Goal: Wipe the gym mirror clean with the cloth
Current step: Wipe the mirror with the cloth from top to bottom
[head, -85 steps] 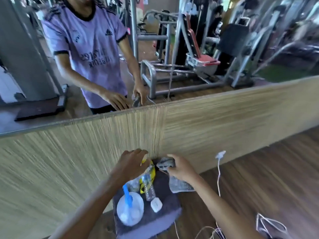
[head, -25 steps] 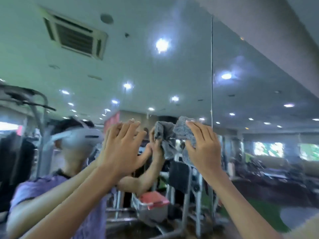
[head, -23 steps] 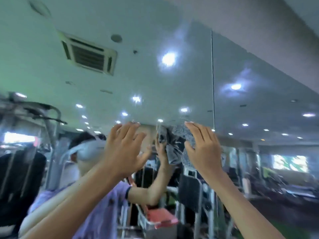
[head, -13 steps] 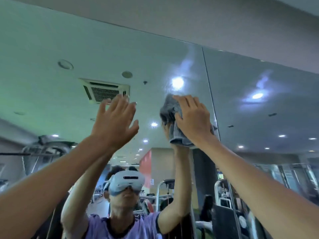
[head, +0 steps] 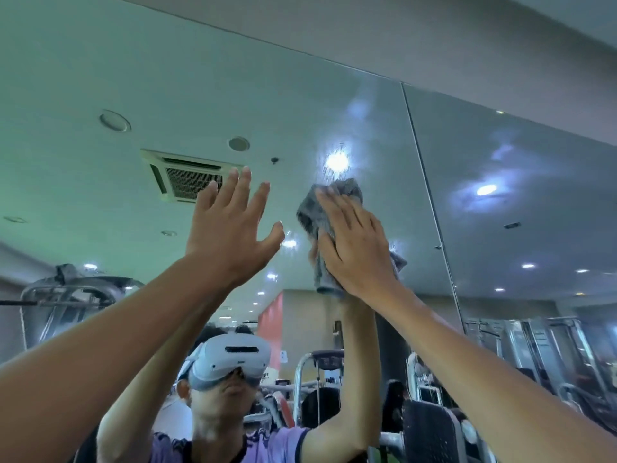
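A large wall mirror (head: 334, 105) fills the view, with a vertical seam (head: 430, 202) between two panes. High on the left pane, my right hand (head: 357, 242) presses a crumpled grey cloth (head: 315, 212) flat against the glass with straight fingers. My left hand (head: 230, 228) is raised beside it to the left, fingers spread and straight, holding nothing. Whether it touches the glass I cannot tell. Both arms reach upward. Smears and hazy glare show on the glass around the reflected ceiling lights.
The mirror's top edge meets a grey wall band (head: 434, 35) above. Reflected in the glass are my own figure with a headset (head: 233, 362), a ceiling air vent (head: 190, 175) and gym machines (head: 534, 362).
Since the earliest frame my right hand lifted the cloth from the stool by the wall up to the mirror. In the last second both hands rose higher on the glass.
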Demonstrator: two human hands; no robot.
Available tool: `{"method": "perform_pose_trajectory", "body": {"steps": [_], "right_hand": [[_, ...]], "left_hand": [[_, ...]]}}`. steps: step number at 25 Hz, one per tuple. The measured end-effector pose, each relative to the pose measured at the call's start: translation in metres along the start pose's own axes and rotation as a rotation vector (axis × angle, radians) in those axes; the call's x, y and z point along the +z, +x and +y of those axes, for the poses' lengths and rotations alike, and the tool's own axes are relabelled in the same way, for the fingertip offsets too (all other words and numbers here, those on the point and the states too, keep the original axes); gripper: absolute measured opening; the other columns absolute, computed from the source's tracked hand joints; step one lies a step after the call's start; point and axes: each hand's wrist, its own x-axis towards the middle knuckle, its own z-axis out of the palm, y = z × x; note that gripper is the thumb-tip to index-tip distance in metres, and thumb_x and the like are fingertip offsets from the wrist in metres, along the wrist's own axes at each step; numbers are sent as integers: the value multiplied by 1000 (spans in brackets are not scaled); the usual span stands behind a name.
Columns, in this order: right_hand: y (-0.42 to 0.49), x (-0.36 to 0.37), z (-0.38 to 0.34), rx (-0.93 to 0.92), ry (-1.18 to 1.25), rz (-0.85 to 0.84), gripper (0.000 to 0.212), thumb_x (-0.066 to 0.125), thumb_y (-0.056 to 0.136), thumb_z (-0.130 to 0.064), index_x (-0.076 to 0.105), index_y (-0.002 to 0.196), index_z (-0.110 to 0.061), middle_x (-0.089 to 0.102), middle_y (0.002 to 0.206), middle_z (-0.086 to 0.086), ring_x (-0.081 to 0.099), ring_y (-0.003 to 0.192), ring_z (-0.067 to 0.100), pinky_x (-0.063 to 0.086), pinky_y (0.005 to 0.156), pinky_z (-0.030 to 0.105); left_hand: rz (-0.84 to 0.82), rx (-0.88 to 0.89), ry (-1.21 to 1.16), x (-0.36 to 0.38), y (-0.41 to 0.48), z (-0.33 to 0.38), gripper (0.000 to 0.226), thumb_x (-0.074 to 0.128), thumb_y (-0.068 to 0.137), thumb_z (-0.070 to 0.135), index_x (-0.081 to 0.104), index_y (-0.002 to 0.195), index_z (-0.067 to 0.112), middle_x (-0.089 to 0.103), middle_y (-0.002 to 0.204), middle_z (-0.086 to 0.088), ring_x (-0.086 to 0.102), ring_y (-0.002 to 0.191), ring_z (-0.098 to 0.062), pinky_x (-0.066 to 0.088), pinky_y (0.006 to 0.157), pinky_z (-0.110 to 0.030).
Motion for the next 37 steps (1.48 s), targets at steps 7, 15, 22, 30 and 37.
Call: {"method": "perform_pose_trajectory", "body": {"steps": [7, 15, 22, 30, 37], "right_hand": [[53, 7, -15, 293, -61, -59, 55, 26, 98, -30, 34, 152, -27, 32, 159, 4, 25, 148, 25, 23, 119, 46], [18, -2, 7, 82, -72, -121, 62, 16, 95, -41, 35, 152, -25, 33, 159, 3, 26, 148, 22, 26, 118, 45], [23, 7, -64, -62, -12, -74, 56, 27, 99, -32, 38, 152, -21, 32, 159, 3, 24, 149, 21, 19, 121, 41], [63, 14, -62, 299, -34, -76, 54, 29, 100, -29, 30, 154, -21, 28, 161, 6, 21, 149, 23, 17, 121, 41], [2, -5, -10, -71, -153, -154, 62, 25, 93, -34, 34, 152, -17, 38, 155, 12, 33, 143, 27, 26, 117, 45]], "left_hand": [[19, 101, 24, -3, -10, -42, 72, 13, 92, 57, 23, 157, 28, 15, 166, -2, 9, 153, -18, 12, 121, -46], [-22, 49, 13, -1, -14, -41, 70, 7, 94, 59, -3, 158, 34, -12, 166, -6, -14, 153, -23, -7, 122, -44], [-4, 35, 2, -1, -19, -39, 78, -4, 86, 62, -1, 158, 33, -9, 167, -5, -11, 153, -23, -7, 122, -45], [-4, 23, -16, 1, -39, -37, 78, -2, 87, 58, -2, 159, 28, -8, 167, -7, -11, 153, -26, -7, 122, -48], [-10, 109, -11, 3, -48, -39, 74, -4, 86, 54, 10, 157, 38, -3, 166, -16, -6, 153, -34, -3, 121, -55]]}}
